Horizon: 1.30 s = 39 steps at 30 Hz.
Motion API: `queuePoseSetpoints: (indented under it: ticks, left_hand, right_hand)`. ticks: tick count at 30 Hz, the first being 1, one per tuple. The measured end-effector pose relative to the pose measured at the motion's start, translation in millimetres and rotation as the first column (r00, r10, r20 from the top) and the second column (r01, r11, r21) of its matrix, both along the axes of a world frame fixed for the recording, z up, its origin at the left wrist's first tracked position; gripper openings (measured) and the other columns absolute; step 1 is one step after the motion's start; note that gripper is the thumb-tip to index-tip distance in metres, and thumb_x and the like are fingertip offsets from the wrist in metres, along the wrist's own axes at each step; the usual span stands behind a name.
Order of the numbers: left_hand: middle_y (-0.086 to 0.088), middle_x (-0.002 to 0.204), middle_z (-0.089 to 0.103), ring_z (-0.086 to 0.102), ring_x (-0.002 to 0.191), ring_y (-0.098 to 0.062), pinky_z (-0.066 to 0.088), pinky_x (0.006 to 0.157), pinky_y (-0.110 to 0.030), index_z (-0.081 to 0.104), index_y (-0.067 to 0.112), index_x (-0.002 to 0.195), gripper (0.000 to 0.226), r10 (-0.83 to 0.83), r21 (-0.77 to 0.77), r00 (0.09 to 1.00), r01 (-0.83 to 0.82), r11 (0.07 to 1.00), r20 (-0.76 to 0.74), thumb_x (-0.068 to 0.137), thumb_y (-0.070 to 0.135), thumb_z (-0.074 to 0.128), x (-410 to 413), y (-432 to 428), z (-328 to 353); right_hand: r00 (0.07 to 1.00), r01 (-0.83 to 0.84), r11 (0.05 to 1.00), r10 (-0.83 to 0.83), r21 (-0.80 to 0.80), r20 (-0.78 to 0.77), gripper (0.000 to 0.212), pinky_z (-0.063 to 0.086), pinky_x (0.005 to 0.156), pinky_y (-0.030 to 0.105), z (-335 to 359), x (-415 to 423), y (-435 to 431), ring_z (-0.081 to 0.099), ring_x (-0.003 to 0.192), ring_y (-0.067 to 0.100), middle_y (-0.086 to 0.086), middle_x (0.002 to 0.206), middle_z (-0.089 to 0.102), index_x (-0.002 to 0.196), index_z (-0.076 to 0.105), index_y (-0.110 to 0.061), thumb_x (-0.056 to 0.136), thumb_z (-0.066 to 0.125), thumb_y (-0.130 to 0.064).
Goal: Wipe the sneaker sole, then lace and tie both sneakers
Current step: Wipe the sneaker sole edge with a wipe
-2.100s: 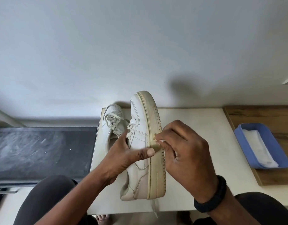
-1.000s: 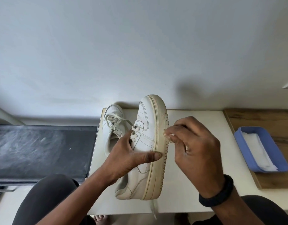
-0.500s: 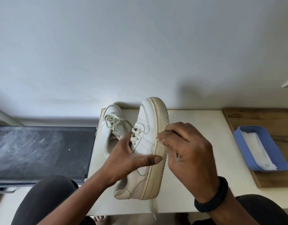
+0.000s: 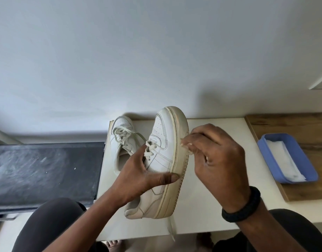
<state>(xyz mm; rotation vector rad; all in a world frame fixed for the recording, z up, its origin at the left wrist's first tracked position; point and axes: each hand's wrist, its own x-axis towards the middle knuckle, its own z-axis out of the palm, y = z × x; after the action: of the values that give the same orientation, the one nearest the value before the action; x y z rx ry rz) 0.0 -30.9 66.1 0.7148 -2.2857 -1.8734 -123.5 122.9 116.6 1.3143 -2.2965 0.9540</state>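
**Wiping worked up the sole toward the toe; lacing not yet begun**

Nearest the camera, a loose pale lace end (image 4: 172,228) hung over the front edge of the white desk (image 4: 202,206). Above it the left hand (image 4: 142,177) gripped a white leather low-top sneaker (image 4: 160,157) by its upper, thumb laid across the side. The sneaker was on edge, heel low and toe raised, with its cream rubber sole (image 4: 181,160) turned to the right. The right hand (image 4: 220,160), a black braided wristband (image 4: 242,206) at the wrist, had curled fingers pinching a small pale scrap (image 4: 184,143), too small to name, at the sole's side wall. Half a second before, those fingertips had pressed lower on the sole; they had since travelled toward the toe, which read as one more wiping stroke, with the cleaning unfinished. Behind the left hand a second white sneaker (image 4: 122,142) lay on the desk, laces slack. Farther right, a blue plastic tray (image 4: 300,179) holding folded white cloth (image 4: 282,157) sat on a brown wooden board (image 4: 292,122).
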Motion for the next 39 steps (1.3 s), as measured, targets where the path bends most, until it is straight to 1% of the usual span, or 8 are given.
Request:
queuePoseSetpoints:
  ticks: [8,14,17,22,27,32,36,39]
  left_hand:
    - [0.014,0.114,0.077,0.072,0.107,-0.005,0.057,0.093,-0.029,0.060,0.032,0.123,0.067,-0.016,-0.012,1.000,0.016,1.000,0.006,0.066,0.028,0.096,1,1,-2]
    - [0.010,0.117,0.076,0.072,0.110,-0.011,0.058,0.099,-0.045,0.060,0.033,0.123,0.071,-0.017,-0.033,0.999,0.018,0.999,0.028,0.063,0.037,0.099,1,-1,-6]
    - [0.011,0.115,0.077,0.072,0.109,-0.008,0.058,0.099,-0.043,0.061,0.031,0.124,0.072,0.002,-0.033,1.000,-0.001,0.999,0.025,0.063,0.031,0.100,2,-2,-8]
    - [0.010,0.116,0.077,0.073,0.109,-0.010,0.058,0.100,-0.043,0.061,0.029,0.123,0.071,-0.014,-0.033,0.999,0.015,0.999,0.031,0.064,0.031,0.099,0,-1,-7]
    - [0.010,0.117,0.077,0.072,0.110,-0.010,0.057,0.100,-0.045,0.061,0.030,0.125,0.073,0.003,-0.041,1.000,-0.002,0.999,0.023,0.063,0.030,0.100,1,-2,-10]
    - [0.012,0.117,0.076,0.072,0.110,-0.007,0.057,0.100,-0.042,0.060,0.031,0.124,0.075,-0.005,-0.050,1.000,0.006,0.999,0.029,0.061,0.028,0.101,1,-2,-11]
    - [0.011,0.118,0.076,0.071,0.112,-0.008,0.056,0.102,-0.044,0.061,0.032,0.125,0.077,0.003,-0.052,1.000,-0.001,0.999,0.026,0.060,0.028,0.102,0,-1,-13]
    - [0.012,0.117,0.076,0.071,0.111,-0.008,0.056,0.102,-0.045,0.060,0.033,0.125,0.079,0.010,-0.062,1.000,-0.008,0.998,0.028,0.058,0.030,0.102,1,-2,-14]
  right_hand:
    - [0.999,-0.048,0.998,0.049,0.026,-0.006,0.023,0.058,0.068,0.034,3,4,0,0.064,0.082,0.020,0.003,0.091,0.068,0.089,0.078,-0.009,0.076,0.078,0.010]
    - [1.000,-0.016,1.000,0.016,0.020,-0.004,0.025,0.057,0.069,0.036,3,6,1,0.064,0.083,0.020,0.002,0.092,0.068,0.089,0.077,-0.009,0.076,0.077,0.012]
    - [0.997,-0.080,0.996,0.080,0.047,-0.010,0.026,0.057,0.069,0.035,4,9,-2,0.063,0.083,0.020,0.001,0.091,0.068,0.089,0.077,-0.010,0.075,0.077,0.013]
    - [1.000,0.030,0.999,-0.029,-0.020,0.011,0.019,0.058,0.069,0.036,4,-4,4,0.066,0.083,0.019,0.003,0.092,0.069,0.089,0.078,-0.009,0.079,0.077,0.007]
    - [0.998,-0.064,0.998,0.064,0.023,0.000,0.023,0.057,0.069,0.034,2,6,-1,0.065,0.082,0.019,0.002,0.091,0.068,0.089,0.078,-0.010,0.077,0.077,0.010]
    - [0.999,0.041,0.998,-0.040,-0.057,0.013,0.019,0.057,0.069,0.036,3,-3,4,0.066,0.083,0.020,0.003,0.092,0.069,0.091,0.078,-0.009,0.082,0.075,0.007]
    - [0.997,-0.059,0.998,0.060,0.020,-0.055,0.022,0.057,0.069,0.036,4,11,-1,0.064,0.083,0.022,0.003,0.092,0.068,0.091,0.077,-0.008,0.079,0.074,0.010]
    - [0.999,-0.031,0.999,0.031,-0.037,-0.009,0.022,0.057,0.071,0.036,4,2,2,0.065,0.084,0.021,0.002,0.092,0.069,0.090,0.078,-0.010,0.080,0.074,0.009]
